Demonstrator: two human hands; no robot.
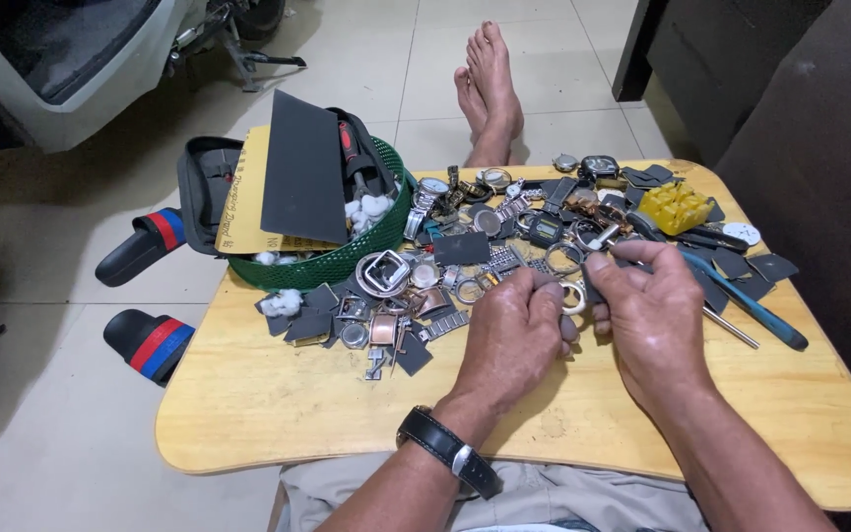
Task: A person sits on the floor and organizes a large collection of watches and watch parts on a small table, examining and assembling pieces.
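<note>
Your hands meet over the watch parts.
Your left hand (516,330) and right hand (647,305) both pinch a small pale ring (574,297) above the wooden table (278,414).

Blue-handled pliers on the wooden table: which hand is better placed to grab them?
Probably the right hand: the blue-handled pliers lie just beside it on the wooden table. The left hand is farther off, and would have to cross over.
</note>
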